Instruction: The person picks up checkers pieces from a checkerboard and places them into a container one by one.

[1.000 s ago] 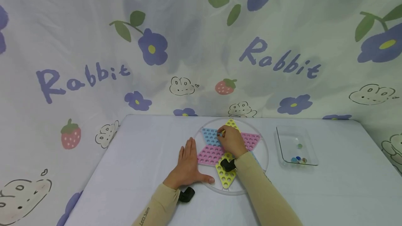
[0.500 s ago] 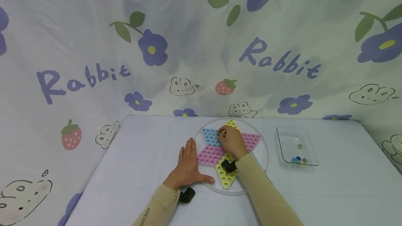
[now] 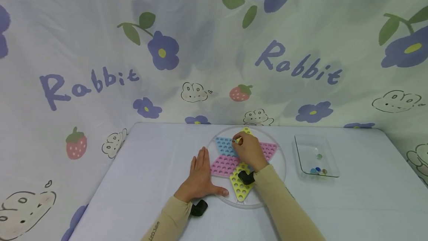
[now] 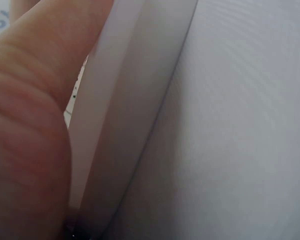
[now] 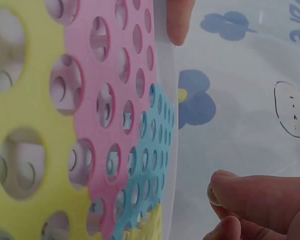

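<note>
A round Chinese checkers board [image 3: 223, 166] with a pink, blue and yellow holed star lies on the white table. My left hand [image 3: 200, 177] rests along its left edge, fingers straight and thumb spread over the near rim. In the left wrist view, that hand [image 4: 27, 135] lies against the board's pale side wall [image 4: 115, 110]. My right hand [image 3: 249, 150] is over the far part of the star, hiding some of its holes. A small glassy marble [image 5: 212, 194] is pinched between its thumb and fingertips, mostly covered by them, apart from the board's surface in the right wrist view.
To the right of the board stands a clear plastic tray [image 3: 309, 143] with several marbles [image 3: 317, 169] near its front side. A patterned cloth [image 3: 214, 47] hangs behind the table [image 3: 143, 166].
My right hand and forearm have shifted slightly to the right over the board, the marble still pinched. The left hand and the board have stayed in place.
</note>
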`<action>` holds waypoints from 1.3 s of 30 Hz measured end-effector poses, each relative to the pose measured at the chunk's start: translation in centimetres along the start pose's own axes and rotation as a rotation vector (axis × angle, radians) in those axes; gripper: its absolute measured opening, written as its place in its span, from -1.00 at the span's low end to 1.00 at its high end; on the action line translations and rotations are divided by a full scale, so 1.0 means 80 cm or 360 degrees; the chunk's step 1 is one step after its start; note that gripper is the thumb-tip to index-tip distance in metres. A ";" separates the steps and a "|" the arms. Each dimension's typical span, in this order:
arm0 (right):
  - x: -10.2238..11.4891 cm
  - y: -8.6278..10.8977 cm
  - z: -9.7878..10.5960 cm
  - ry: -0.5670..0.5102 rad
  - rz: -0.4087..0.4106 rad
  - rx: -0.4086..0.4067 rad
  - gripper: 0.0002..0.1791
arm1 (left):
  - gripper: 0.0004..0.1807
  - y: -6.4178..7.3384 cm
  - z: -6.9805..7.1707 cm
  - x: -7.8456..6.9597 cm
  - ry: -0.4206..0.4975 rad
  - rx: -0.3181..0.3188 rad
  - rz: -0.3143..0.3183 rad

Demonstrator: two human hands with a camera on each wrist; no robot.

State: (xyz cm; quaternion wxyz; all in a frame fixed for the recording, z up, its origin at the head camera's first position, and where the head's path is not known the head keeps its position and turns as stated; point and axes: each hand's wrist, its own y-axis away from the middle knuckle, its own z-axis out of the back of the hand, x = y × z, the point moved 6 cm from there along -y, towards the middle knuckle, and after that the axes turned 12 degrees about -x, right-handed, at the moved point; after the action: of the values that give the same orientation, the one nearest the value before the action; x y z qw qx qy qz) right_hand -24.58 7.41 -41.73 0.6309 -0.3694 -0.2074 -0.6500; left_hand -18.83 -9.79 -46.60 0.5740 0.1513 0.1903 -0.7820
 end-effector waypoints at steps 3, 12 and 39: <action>0.003 0.002 0.005 -0.0020 0.0022 -0.0008 -0.82 | 0.66 0.000 0.000 0.000 -0.0004 0.0002 0.0001; 0.002 0.006 0.014 -0.0037 0.0052 -0.0012 -0.82 | 0.68 0.000 -0.003 0.002 -0.0024 0.0019 0.0018; 0.002 0.025 0.056 -0.0001 0.0191 -0.0096 -0.78 | 0.68 -0.001 -0.004 0.004 -0.0003 0.0038 0.0032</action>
State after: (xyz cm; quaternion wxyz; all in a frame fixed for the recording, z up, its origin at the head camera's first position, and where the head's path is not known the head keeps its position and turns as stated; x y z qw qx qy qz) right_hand -21.64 10.39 -39.14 0.6572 -0.4003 -0.1654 -0.6169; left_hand -18.95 -9.85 -47.02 0.5801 0.1592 0.1790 -0.7785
